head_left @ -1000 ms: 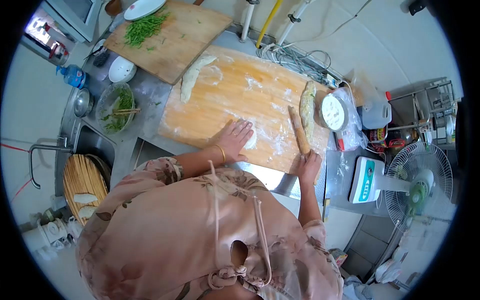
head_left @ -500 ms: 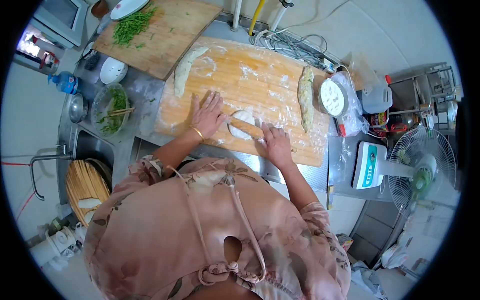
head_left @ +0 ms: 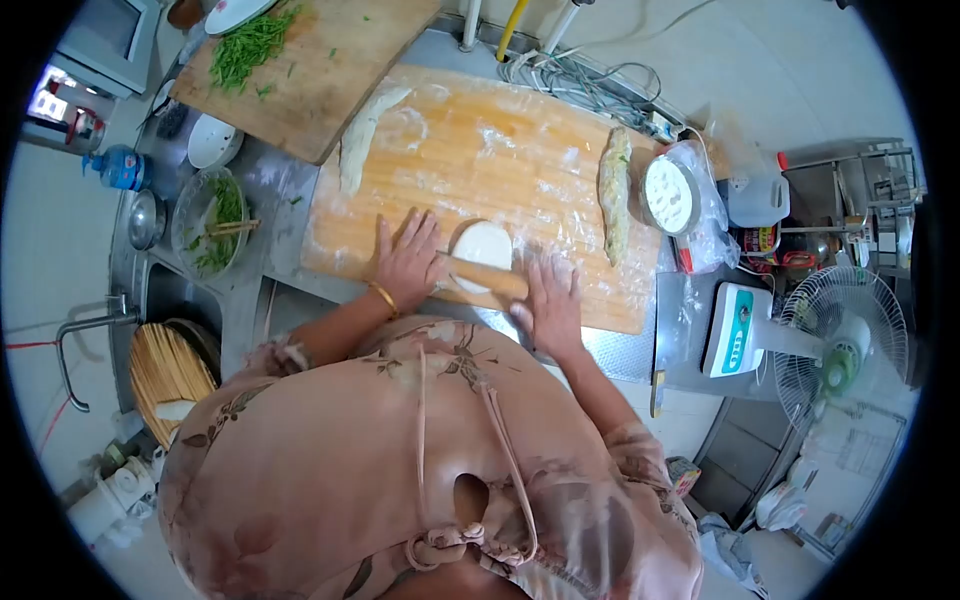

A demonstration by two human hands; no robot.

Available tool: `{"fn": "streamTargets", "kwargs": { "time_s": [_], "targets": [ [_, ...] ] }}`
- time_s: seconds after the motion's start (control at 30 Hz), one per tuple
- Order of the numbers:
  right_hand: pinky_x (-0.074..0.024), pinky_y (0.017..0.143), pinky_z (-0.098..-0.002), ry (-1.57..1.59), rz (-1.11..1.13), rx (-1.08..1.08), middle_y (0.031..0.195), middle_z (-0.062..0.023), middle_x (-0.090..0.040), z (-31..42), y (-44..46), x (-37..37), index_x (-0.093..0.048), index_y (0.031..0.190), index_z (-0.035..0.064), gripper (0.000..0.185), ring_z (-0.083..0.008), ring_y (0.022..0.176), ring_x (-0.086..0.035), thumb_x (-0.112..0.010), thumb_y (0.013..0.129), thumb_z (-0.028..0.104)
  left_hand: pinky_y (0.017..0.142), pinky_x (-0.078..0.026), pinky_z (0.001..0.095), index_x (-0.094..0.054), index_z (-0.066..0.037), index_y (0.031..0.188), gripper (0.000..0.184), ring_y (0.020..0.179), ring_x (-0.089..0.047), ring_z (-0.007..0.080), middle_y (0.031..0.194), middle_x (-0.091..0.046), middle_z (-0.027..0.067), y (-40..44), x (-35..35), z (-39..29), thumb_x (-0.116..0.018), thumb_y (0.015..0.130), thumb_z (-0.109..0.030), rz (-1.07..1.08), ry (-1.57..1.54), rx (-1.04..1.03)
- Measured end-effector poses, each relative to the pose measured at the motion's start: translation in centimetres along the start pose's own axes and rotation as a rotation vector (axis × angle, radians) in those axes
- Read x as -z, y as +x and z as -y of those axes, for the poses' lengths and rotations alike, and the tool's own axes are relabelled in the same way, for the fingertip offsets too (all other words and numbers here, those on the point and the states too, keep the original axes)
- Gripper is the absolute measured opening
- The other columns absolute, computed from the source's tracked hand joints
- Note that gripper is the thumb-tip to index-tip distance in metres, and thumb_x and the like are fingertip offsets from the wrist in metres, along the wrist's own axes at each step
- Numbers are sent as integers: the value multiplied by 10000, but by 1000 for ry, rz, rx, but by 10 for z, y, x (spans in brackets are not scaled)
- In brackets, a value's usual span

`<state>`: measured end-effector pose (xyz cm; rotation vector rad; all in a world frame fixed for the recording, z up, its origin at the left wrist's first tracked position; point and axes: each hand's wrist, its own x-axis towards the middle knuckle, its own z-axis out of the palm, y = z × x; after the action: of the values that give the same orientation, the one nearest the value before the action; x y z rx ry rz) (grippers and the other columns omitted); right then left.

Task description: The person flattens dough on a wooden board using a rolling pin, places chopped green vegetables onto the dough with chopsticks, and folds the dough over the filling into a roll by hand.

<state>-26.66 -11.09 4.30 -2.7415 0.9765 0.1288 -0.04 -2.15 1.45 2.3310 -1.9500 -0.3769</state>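
A wooden rolling pin [head_left: 485,276] lies across the near part of a white flattened dough round [head_left: 482,243]. My left hand [head_left: 406,258] rests palm down over the pin's left end, its fingers stretched forward and apart. Over the right end lies my right hand [head_left: 550,303], also flat with fingers extended and floury. Both palms hide the pin's ends. Underneath is a flour-dusted wooden board [head_left: 470,170]. A long pale dough strip [head_left: 360,145] lies at its left, and a dough roll flecked with green [head_left: 615,195] lies at its right.
A second cutting board [head_left: 330,80] with chopped greens [head_left: 245,52] overlaps the left back corner. Left stand a glass bowl [head_left: 185,240] with greens and chopsticks, and a sink [head_left: 185,290]. Right are a flour bowl [head_left: 670,195], a scale [head_left: 738,328] and a fan [head_left: 840,335].
Both hands and the rolling pin have moved nearer to my body. More of the dough round shows beyond the pin, and it looks larger. The view has shifted slightly.
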Motion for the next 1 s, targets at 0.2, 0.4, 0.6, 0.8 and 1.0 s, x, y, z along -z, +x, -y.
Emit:
{"fn": "streamTargets", "kwargs": {
  "time_s": [0.2,0.4,0.6,0.8,1.0],
  "targets": [
    [-121,1118,-551,-55,-382,-197,1478,-221,-283,-54,115,3,-259,1443,19,699,-368,1390,-221,-442,925,451,1091,-28,637,-338,-53,1418,570,1424,-166,263,1525,-246,95,113,10,10,-387,937,-355,-209,22,67],
    [-233,1068,-531,101,-217,-3,1443,-196,-352,-25,20,-29,-324,1425,83,716,-366,1340,-316,-564,853,440,1094,-22,638,-289,-83,1446,623,1432,-145,250,1539,-214,70,25,17,-3,-406,934,-419,0,23,-113],
    [-476,726,-412,163,-283,-3,991,-145,-593,-25,17,-8,-527,1232,52,461,-332,857,-573,-645,807,185,1098,-12,627,-310,-76,1437,674,1429,-144,277,1529,-235,101,87,18,-6,-458,902,-458,-96,18,-88],
    [-463,765,-431,446,-456,-325,941,-222,-586,-50,7,-1,-527,1224,-4,370,-365,869,-576,-561,880,128,1091,-50,628,-302,-62,1438,686,1427,-144,284,1523,-239,129,95,5,-70,-458,903,-461,-205,-145,134],
    [-466,811,-420,573,-441,-541,995,-242,-589,-47,-26,-6,-513,1249,-20,361,-379,904,-584,-520,921,132,1102,-63,610,-337,-73,1421,667,1409,-184,316,1491,-294,145,62,-11,-90,-477,891,-453,39,-101,-411]
  ]
}}
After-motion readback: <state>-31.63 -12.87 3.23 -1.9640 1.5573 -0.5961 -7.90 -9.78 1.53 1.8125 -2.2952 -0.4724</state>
